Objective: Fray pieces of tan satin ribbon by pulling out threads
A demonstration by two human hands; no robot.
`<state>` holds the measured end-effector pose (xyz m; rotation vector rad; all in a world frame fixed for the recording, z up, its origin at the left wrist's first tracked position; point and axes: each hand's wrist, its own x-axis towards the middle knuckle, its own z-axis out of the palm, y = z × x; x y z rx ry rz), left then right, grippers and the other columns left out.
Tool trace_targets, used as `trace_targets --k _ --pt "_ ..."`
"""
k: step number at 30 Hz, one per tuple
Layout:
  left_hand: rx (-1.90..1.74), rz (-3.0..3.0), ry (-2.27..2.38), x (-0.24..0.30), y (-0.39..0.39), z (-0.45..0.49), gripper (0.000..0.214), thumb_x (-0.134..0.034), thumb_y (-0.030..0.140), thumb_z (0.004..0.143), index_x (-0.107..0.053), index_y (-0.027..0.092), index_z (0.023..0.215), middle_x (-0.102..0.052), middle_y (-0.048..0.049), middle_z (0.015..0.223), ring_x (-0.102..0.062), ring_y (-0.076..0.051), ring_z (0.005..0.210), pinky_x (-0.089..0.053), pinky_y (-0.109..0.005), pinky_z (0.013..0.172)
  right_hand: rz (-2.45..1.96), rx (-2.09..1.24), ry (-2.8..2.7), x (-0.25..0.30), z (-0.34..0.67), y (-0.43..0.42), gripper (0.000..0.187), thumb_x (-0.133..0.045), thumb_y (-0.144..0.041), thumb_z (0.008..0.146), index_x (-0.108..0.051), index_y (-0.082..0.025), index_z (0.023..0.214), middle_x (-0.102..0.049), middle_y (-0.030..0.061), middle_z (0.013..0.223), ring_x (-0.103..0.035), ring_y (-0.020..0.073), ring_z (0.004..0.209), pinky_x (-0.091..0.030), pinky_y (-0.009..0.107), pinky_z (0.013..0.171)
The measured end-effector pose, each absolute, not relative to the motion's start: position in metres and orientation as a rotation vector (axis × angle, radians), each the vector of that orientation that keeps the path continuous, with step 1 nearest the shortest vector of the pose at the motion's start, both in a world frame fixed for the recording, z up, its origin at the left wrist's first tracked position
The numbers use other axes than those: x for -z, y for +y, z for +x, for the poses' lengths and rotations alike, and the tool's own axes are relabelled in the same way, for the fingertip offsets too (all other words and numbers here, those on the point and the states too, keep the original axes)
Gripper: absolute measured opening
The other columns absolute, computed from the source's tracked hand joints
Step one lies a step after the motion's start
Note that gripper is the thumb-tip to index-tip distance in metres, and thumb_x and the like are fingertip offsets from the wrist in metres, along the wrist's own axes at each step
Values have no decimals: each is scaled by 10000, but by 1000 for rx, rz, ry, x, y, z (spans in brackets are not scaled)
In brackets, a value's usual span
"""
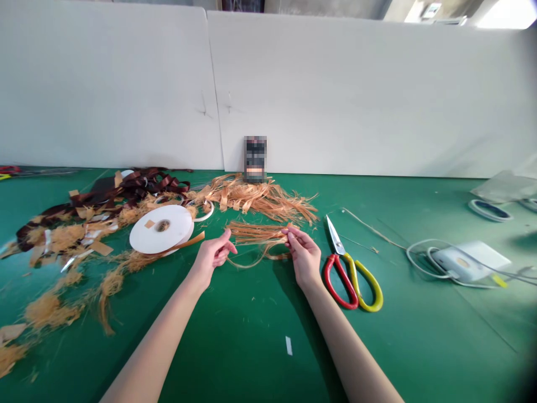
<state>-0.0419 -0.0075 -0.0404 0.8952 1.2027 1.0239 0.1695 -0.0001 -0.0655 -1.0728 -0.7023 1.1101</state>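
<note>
A flat bundle of tan raffia strands (257, 232) lies crosswise in front of me. My right hand (305, 256) pinches its right end between thumb and fingers. My left hand (212, 254) is at the left end, fingers curled and index fingertip against the strands. A thin raffia strand (247, 266) loops below the bundle, from my left fingers towards the right hand; its exact hold is partly hidden. Right of my right hand lie scissors (348, 274) with one red and one yellow handle, blades pointing away. A white spool (157, 232) is left of my left hand.
Behind the bundle spreads a raffia pile (260, 198), with a blurred-out dark object (255, 159) standing there. Brown ribbon (142, 187) and fibre scraps (54, 308) cover the left. A white box with cables (472, 262) lies right. White panels (356, 95) close off the back.
</note>
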Motion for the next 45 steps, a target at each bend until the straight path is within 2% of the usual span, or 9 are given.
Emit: trace_targets --k 5,13,21,24,27,30,33,39,45 --pt "-983 865 1354 42 -5 -47 569 -447 577 780 -602 129 465 -253 52 375 -168 -41 326 -91 -245 388 -1047 -1105 -635 65 171 0 290 -766 -316 628 -707 -176 876 -729 49 893 -624 142 715 -480 278 645" --pt "-1224 942 1685 44 -7 -60 418 -549 430 792 -571 163 470 -319 37 416 -282 -82 427 -191 -259 444 -1008 -1107 -560 62 171 0 257 -772 -285 617 -703 -185 844 -724 22 845 -602 114 696 -436 240 608" --pt "-1403 674 830 28 -8 -49 363 -746 358 712 -480 160 561 -434 46 590 -425 -75 588 -403 -198 609 -1028 -1118 -615 63 169 0 242 -769 -313 617 -707 -190 816 -714 25 811 -583 125 675 -428 255 598" --pt "-1422 542 653 26 -9 -45 320 -667 357 800 -521 153 602 -621 -24 855 -583 -120 868 -468 -247 817 -1045 -1138 -670 65 168 0 221 -772 -309 622 -711 -192 800 -713 24 784 -569 125 649 -423 263 593" --pt "-1372 330 551 23 -10 -43 379 -456 308 934 -521 139 601 -642 -90 1066 -591 -186 1071 -484 -358 932 -1051 -1151 -710 67 168 -1 210 -765 -306 643 -715 -196 815 -715 24 782 -563 127 650 -424 266 604" --pt "-1233 129 555 22 -11 -42 446 -278 230 987 -536 117 642 -651 -70 809 -620 -59 602 -556 -205 630 -1045 -1157 -716 69 169 0 202 -755 -303 660 -713 -197 827 -713 21 789 -561 122 651 -425 262 610" --pt "-943 118 589 23 -14 -42 414 -287 231 988 -536 86 692 -648 -77 804 -305 43 312 -327 -81 310 -1029 -1170 -690 69 170 1 216 -752 -308 660 -705 -199 841 -710 21 798 -591 136 697 -438 266 630" --pt "-593 436 675 26 -22 -41 277 -512 284 914 -529 92 715 -663 -128 903 -228 63 342 -187 -71 292 -1012 -1183 -650 67 170 2 218 -761 -300 635 -704 -199 819 -704 18 791 -609 143 732 -446 266 643" --pt "-456 654 712 28 -23 -44 153 -647 246 827 -630 98 865 -500 38 614 -138 52 356 -121 -103 334 -1018 -1183 -633 65 170 2 201 -759 -291 627 -707 -201 799 -702 16 779 -607 147 736 -442 267 638"
